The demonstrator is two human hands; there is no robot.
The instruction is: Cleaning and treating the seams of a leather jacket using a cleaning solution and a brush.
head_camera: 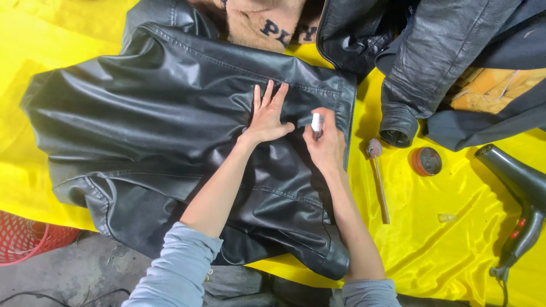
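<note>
**Hands on black jacket, tube at seam**

Right hand point(325, 146) grips a small white tube point(316, 123), upright, tip on the black leather jacket point(153, 108). Left hand point(267, 118) lies flat, fingers spread, just left of the tube. Brush point(377, 176) lies rightward on the yellow sheet point(443, 250).

A surface point(449, 250) draped in glossy yellow cloth is carrying everything here. A black leather jacket point(159, 131) is lying spread flat across it, filling the span from nine o'clock to the centre. More dark leather garments point(432, 62) are piling up at one to two o'clock, one cuff drooping toward the centre. Just right of the spread jacket, a wooden-handled dauber brush point(379, 182) is lying lengthwise, and a small round tin point(426, 161) of dark polish is sitting near it at three o'clock. A grey hair dryer point(520, 199) is resting at four o'clock, near the edge.
</note>
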